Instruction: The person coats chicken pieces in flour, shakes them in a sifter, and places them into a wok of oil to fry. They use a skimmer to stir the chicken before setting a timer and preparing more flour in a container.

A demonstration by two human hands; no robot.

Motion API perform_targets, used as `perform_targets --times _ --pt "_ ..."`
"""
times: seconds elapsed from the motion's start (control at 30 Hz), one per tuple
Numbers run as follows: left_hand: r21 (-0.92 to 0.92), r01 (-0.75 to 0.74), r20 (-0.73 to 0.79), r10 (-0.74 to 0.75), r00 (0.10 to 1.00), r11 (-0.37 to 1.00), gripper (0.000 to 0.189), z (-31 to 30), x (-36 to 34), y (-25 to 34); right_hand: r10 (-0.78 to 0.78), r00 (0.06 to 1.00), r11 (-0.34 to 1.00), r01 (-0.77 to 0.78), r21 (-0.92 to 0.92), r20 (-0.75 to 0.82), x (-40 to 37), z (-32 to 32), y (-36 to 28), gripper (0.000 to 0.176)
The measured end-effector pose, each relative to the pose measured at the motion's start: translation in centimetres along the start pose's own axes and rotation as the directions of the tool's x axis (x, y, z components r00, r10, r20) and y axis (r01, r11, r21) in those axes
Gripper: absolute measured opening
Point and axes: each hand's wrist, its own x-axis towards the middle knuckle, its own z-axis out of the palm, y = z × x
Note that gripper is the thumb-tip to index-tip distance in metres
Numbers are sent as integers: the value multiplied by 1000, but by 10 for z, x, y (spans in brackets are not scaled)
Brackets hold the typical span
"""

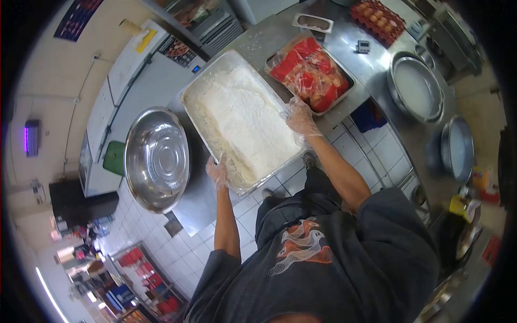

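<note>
A deep rectangular metal pan (206, 141) lies in front of me, filled with white flour (245, 116) that is heaped and partly spread. My left hand (218, 171), in a clear plastic glove, grips the pan's near left corner. On the right side, my right hand (302, 119), gloved the same way, closes on the pan's rim. Left of the pan sits a large, shiny steel bowl (157, 160). A tray holding raw meat in a red and clear plastic bag (312, 72) is just beyond my right hand.
On the right-hand counter (377, 70) are a tray of eggs (378, 20), a small timer (363, 47), a bowl of whitish liquid (416, 89) and another metal bowl (458, 149). A small steel container (312, 22) stands at the back. Tiled floor (188, 258) shows below.
</note>
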Motion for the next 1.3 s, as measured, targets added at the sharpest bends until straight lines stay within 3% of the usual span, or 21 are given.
perform_targets --times 0.07,0.1,0.2,0.3,0.33,0.37,0.43,0.5,0.57,0.63,0.7,0.8,0.83,0.97,1.0,1.1,1.17,1.23,1.27,1.3 --pt "-16 -40 61 41 997 999 27 -12 -12 1 177 984 975 -177 132 14 -26 -3 -14 39" --pt "87 -37 77 30 997 996 25 -21 -20 2 283 959 940 -283 192 31 -53 -8 -21 39" --pt "-180 -83 204 119 972 980 26 -45 -59 -11 407 912 881 -379 282 -46 -127 -40 -56 42" --pt "148 -280 294 228 928 949 31 -89 -104 21 539 831 794 -449 409 -135 -219 -44 -83 37" --pt "252 -350 329 261 908 902 33 -101 -119 32 488 851 851 -415 321 -193 -254 -52 -101 33" --pt "223 -413 290 345 893 883 32 -107 -126 24 420 872 901 -369 226 -251 -283 -63 -115 30" --pt "255 -428 367 323 872 867 34 -130 -139 11 468 838 883 -428 192 -282 -342 -82 -143 25" --pt "261 -474 485 310 818 841 33 -130 -159 14 634 717 773 -579 259 -290 -401 -82 -159 26" --pt "257 -554 648 284 707 792 32 -112 -196 61 843 469 538 -726 428 -264 -428 -106 -193 28" --pt "152 -565 757 271 594 811 26 -86 -210 42 888 341 455 -753 475 -309 -471 -113 -198 28" --pt "113 -591 843 238 482 799 22 -55 -222 2 880 295 433 -820 373 -372 -518 -113 -192 31" --pt "182 -388 893 14 450 903 22 -10 -251 -47 870 267 351 -925 143 -414 -575 -109 -174 33" --pt "158 -352 893 19 451 922 22 5 -260 -72 871 260 309 -950 52 -418 -589 -105 -162 34" --pt "203 -217 873 -76 481 955 20 30 -272 -137 952 -63 69 -910 409 -301 -603 -95 -122 33" --pt "243 -173 860 -129 494 954 20 28 -276 -141 960 -51 70 -909 411 -277 -614 -88 -116 32" --pt "306 -318 851 -108 514 898 19 30 -272 -151 975 22 113 -905 409 -221 -613 -81 -88 30" --pt "279 -235 830 -111 547 931 22 21 -261 -172 984 74 132 -909 396 -159 -579 -86 -74 29" --pt "310 -245 806 -118 580 919 29 17 -248 -182 927 294 346 -909 230 -233 -565 -85 -49 32" --pt "314 -246 751 -80 656 917 31 21 -247 -186 882 401 442 -886 138 -248 -556 -83 -36 34" --pt "321 -248 687 -44 725 914 33 24 -250 -188 969 203 243 -890 387 -142 -523 -88 -29 27"
